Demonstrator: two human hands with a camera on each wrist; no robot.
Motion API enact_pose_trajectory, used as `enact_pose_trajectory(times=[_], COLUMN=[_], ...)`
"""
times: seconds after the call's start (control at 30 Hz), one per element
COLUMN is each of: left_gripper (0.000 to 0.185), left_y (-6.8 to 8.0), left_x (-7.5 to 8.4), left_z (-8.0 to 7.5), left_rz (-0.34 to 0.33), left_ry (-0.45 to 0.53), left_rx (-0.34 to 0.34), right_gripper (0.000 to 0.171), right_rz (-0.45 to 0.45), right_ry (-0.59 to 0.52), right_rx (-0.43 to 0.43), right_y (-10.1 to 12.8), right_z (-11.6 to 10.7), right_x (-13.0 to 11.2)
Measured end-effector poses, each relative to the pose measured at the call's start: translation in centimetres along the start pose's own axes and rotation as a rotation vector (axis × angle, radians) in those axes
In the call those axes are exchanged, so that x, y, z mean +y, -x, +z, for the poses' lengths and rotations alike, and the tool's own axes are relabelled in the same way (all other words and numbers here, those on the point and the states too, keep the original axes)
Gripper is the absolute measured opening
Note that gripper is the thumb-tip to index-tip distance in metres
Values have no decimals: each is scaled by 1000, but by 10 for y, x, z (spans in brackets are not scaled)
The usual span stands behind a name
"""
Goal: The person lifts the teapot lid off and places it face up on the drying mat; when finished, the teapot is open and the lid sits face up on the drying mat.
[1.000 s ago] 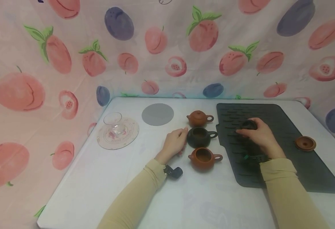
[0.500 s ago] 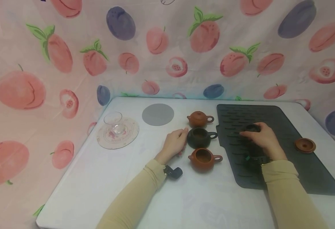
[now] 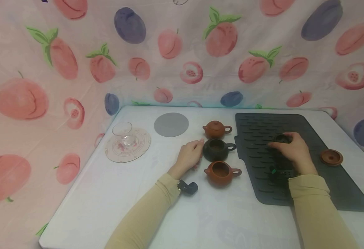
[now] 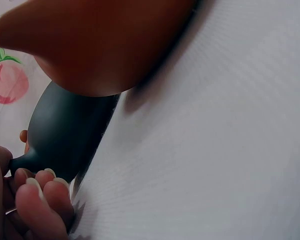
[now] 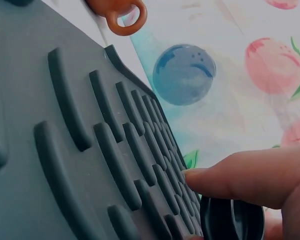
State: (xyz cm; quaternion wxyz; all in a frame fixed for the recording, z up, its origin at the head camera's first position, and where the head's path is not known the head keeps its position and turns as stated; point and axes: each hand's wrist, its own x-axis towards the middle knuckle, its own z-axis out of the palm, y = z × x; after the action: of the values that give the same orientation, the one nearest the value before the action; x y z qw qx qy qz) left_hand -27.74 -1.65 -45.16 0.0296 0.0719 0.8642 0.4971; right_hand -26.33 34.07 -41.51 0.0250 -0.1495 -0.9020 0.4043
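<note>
On the ribbed dark drying mat (image 3: 309, 166), right hand (image 3: 289, 152) curls over a small dark teapot lid (image 3: 282, 139), fingers closed around its rim; the right wrist view shows the lid (image 5: 232, 220) low on the mat's ridges with a fingertip (image 5: 225, 177) extended above it. Whether the lid is lifted or resting on the mat: cannot tell.

Left hand (image 3: 189, 155) rests on the white table (image 3: 107, 193), curled fingers touching the spout side of the dark teapot (image 3: 217, 149). Wrist view confirms fingertips (image 4: 40, 187) against the pot's spout base (image 4: 65, 135); contact reads as steadying rather than a full grasp.

Three teapots stand in a column just left of the mat: far brown teapot (image 3: 215, 128) with lid on, dark teapot open, near brown teapot (image 3: 220, 171) open. A brown lid (image 3: 331, 157) lies at the mat's right edge, well apart from its pot.

Progress, as judged: one pot lidded, dark lid in hand but apart from its pot, brown lid untouched. Two pots remain uncovered.

Also present: glass cup (image 3: 123, 133) on a round printed coaster (image 3: 141, 147), grey round pad (image 3: 171, 124).
</note>
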Motion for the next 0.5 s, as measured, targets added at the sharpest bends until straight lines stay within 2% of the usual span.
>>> enact_pose_trajectory(times=[0.33, 0.5], left_gripper=[54, 54], left_y=[0, 0], left_x=[-1, -1], left_z=[0, 0], left_rz=[-2, -5], left_ry=[-10, -17], left_rx=[2, 0], right_gripper=[80, 73], right_rz=[-5, -25], right_ry=[44, 107], right_rx=[50, 69], right_y=[0, 0], right_z=[-2, -6], right_x=[4, 7])
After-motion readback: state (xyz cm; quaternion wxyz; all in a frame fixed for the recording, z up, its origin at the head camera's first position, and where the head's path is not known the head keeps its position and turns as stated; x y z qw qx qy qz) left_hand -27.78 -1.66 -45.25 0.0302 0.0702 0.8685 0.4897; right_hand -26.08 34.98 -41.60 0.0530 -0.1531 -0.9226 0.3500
